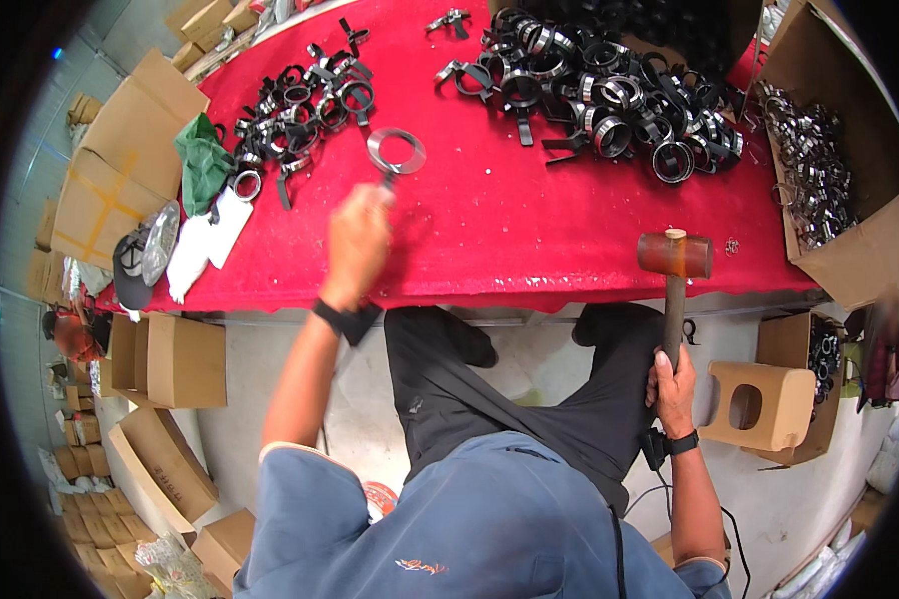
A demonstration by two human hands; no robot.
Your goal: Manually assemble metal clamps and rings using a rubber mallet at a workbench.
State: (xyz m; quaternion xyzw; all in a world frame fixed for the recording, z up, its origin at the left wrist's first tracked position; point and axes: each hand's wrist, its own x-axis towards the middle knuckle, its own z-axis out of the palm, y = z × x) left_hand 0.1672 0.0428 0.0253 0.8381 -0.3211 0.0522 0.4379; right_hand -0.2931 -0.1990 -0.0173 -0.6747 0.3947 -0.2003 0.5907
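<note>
My left hand (358, 240) is closed on the short black handle of a metal ring with a handle (417, 155), held over the red cloth (509, 240); motion smears the hand and ring slightly. My right hand (675, 387) grips the wooden handle of a mallet (675, 256). Its brown cylindrical head is up over the table's near edge, at the right. Beyond my left hand lies a loose group of similar black-and-silver rings with handles (298, 115). A larger heap of such rings (609, 95) covers the far right of the cloth.
A cardboard carton (879, 245) full of small shiny metal parts (814, 170) stands at the right end. At the left lie a green bag (200, 160), white gloves or cloth (210, 240) and a dark cap (130, 275). Open boxes (185, 359) flank my legs on the floor.
</note>
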